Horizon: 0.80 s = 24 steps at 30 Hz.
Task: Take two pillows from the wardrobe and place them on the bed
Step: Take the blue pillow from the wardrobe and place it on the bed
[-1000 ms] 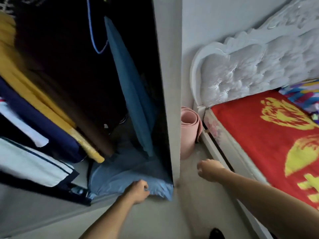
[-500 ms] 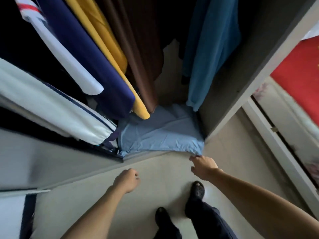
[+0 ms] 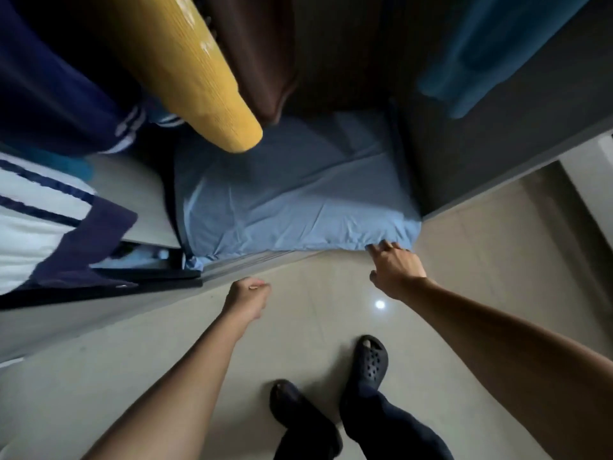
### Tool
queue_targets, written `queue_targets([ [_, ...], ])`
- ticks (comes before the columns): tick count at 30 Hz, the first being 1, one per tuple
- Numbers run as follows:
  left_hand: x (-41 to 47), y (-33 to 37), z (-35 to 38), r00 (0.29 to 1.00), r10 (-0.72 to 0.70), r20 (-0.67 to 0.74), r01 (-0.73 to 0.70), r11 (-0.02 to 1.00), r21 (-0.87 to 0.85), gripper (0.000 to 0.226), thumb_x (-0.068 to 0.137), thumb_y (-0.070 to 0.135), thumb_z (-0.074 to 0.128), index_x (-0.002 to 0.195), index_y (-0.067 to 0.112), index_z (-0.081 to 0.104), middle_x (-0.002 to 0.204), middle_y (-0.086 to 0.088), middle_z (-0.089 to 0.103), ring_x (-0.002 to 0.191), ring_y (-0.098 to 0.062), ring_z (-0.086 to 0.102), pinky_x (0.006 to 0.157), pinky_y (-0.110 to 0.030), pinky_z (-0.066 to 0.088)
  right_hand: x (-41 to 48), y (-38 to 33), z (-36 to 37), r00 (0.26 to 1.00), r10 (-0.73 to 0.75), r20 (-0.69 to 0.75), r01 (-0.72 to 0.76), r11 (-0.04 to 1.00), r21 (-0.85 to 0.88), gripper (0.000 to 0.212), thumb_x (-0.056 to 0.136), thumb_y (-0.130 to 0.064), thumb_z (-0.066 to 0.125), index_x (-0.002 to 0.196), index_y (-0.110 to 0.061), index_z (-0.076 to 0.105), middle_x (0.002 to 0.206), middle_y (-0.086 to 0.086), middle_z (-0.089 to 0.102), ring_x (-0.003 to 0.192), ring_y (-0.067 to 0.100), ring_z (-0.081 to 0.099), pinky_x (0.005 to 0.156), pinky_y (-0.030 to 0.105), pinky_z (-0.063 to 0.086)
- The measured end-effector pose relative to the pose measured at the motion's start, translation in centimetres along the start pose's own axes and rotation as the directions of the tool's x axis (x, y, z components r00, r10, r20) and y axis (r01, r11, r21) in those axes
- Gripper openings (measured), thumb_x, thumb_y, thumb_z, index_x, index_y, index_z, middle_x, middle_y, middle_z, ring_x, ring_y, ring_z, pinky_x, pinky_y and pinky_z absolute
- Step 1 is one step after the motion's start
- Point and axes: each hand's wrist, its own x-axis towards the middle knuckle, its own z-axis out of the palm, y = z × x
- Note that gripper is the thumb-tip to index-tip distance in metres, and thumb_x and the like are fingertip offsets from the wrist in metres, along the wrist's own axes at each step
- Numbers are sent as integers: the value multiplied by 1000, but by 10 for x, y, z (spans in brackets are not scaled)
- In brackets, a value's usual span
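While you stand on the pale tiled floor [image 3: 298, 330] in dark clogs [image 3: 370, 360], both your bare forearms reach forward toward the open wardrobe [image 3: 497, 141]. Your left hand [image 3: 247, 298] is curled into a loose fist, holding nothing, hovering over the floor just short of the wardrobe's bottom edge. Your right hand [image 3: 394, 268] is spread with its fingers [image 3: 376, 249] touching the front right corner of the light blue pillow [image 3: 285, 207]; you have no closed grasp on it. The pillow lies flat on the wardrobe's bottom, its front edge at the opening, against the right inner wall. Above and behind it hang clothes: a yellow garment [image 3: 199, 71], a brown one [image 3: 262, 51], a navy one [image 3: 56, 84], a teal one [image 3: 497, 44] at right.
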Motion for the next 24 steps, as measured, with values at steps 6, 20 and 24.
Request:
queue_targets([
  [6,155,-23,36,989,-147,18,136,857,-497,50,92,42,54,131,11,47,116,-18,56,103,-30,59,80,-40,49,111,-4,99,986,-94,-139,83,993,-80,93,74,-25,66,149,-24,10,156,15,17,142,32,16,108,47,28],
  [20,302,-10,54,1000,-4,-10,-7,402,-916,47,83,50,62,123,26,58,119,0,67,101,-20,64,69,-37,55,250,-7,140,842,-105,-529,44,991,-127,46,81,-13,52,126,-14,43,125,15,50,116,34,45,89,48,37],
  [24,270,-9,52,1000,-9,-13,-8,403,-915,24,90,36,58,106,19,65,123,-3,66,100,-17,66,77,-36,56,234,-8,123,894,-21,-447,41,998,36,33,77,-10,59,109,-7,50,111,17,61,107,37,53,80,44,42],
])
